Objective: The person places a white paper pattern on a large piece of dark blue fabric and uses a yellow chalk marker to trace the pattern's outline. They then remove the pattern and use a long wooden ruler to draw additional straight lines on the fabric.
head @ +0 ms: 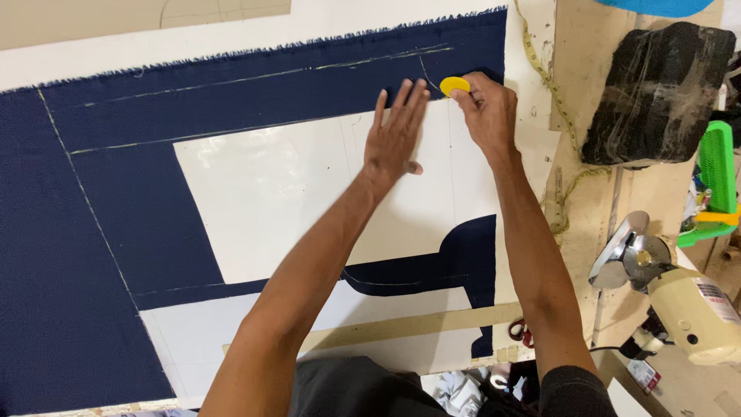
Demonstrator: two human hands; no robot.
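Dark navy fabric (85, 255) lies spread over the table, marked with pale chalk lines. A white paper pattern (285, 193) rests on top of it. My left hand (396, 133) is pressed flat, fingers spread, on the pattern's upper edge where it meets the fabric. Just to its right, my right hand (486, 108) pinches a yellow tailor's chalk (454, 84) against the fabric near the upper right corner.
A yellow measuring tape (549, 85) trails down the right side of the table. A black wrapped block (656, 93) sits at the upper right, with a green plastic item (716, 177) beside it. An electric rotary cutter (679, 297) lies at the right. Red-handled scissors (521, 332) peek out near my right elbow.
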